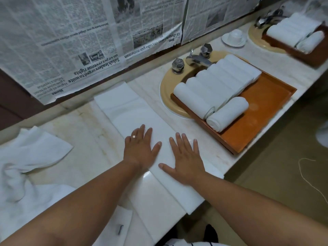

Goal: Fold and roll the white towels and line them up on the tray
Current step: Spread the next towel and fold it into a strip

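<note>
A white towel (131, 110) lies folded into a long strip on the marble counter, running from the wall toward the front edge. My left hand (140, 148) and my right hand (184, 160) press flat on it side by side, fingers spread. To the right a brown wooden tray (266, 103) sits across the sink and holds several rolled white towels (218, 82) in a row, with one more roll (227, 112) in front of them.
Loose crumpled white towels (26, 157) lie on the counter at the left. The tan sink rim (166, 96) has a chrome faucet (197, 59) behind the tray. A white cup on a saucer (234, 38) stands further right. Newspaper (79, 41) covers the wall.
</note>
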